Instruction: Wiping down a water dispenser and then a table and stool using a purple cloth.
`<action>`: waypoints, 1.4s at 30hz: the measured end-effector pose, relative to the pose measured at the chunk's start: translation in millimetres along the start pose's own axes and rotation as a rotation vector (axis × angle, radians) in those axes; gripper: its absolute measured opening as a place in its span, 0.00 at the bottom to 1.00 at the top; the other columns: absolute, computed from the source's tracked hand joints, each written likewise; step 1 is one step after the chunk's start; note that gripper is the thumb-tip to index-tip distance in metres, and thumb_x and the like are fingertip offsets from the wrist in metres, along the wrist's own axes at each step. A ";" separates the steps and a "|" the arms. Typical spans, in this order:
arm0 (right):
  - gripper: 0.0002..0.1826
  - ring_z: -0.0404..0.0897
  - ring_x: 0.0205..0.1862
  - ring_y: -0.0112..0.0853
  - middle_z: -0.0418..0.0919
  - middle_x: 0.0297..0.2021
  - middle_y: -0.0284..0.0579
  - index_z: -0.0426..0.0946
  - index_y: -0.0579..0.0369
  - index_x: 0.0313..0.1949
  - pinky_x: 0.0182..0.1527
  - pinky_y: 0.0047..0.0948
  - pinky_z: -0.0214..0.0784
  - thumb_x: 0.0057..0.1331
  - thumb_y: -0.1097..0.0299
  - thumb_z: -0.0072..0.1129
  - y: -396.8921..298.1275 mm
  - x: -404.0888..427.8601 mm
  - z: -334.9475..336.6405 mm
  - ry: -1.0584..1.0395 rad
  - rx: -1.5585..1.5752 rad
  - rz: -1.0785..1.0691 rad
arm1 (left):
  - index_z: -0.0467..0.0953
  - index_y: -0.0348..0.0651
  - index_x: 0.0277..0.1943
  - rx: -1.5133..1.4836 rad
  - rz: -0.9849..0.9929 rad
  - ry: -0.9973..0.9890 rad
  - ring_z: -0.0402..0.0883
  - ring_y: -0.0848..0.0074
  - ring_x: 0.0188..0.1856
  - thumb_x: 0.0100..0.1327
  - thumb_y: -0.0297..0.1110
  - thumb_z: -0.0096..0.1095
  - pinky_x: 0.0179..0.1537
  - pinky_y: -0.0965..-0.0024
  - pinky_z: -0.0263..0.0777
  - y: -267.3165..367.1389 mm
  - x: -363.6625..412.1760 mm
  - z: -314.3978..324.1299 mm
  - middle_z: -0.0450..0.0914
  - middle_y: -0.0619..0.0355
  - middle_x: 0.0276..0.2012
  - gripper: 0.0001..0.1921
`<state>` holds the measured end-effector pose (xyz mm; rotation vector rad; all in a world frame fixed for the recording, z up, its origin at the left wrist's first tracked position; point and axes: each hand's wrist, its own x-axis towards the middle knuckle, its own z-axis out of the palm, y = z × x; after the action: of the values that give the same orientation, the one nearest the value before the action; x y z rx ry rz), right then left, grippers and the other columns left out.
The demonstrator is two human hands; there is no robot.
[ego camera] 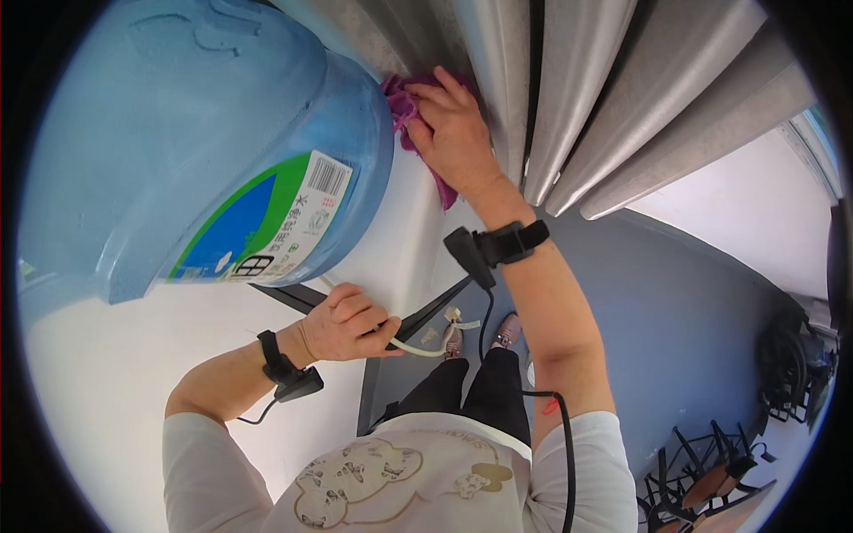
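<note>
A purple cloth (445,190) lies bunched under my right hand (453,133), whose fingers press it down between a large blue water jug (200,133) and a grey curtain (580,100). My left hand (352,324) is closed around a pale cable (426,349), which hangs from it towards a small light-coloured connector (453,314). The jug carries a green, blue and white label and stands beside a white surface (373,256). What part of the cloth is beneath my palm is hidden. Black straps with small devices are on both my wrists.
A dark strip (426,316) runs along the white surface's lower edge. Beneath lies a grey-blue floor (653,320) with my shoes on it. Chairs with black legs (713,473) stand at the lower right, and dark objects (790,363) are by the right wall. A black cable (568,460) crosses my right side.
</note>
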<state>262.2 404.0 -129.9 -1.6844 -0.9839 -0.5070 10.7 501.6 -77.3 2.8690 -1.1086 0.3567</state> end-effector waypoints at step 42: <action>0.21 0.55 0.67 0.48 0.56 0.64 0.64 0.70 0.65 0.51 0.69 0.39 0.41 0.67 0.61 0.49 -10.8 -129.2 21.8 -0.168 0.747 0.782 | 0.70 0.46 0.40 -0.056 0.042 -0.013 0.67 0.69 0.44 0.49 0.47 0.72 0.52 0.55 0.68 2.3 -6.1 5.1 0.70 0.61 0.35 0.22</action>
<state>176.9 379.2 -226.9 -1.2758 -0.4546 0.4799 5.8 503.3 -83.7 2.8071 -1.1630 0.3039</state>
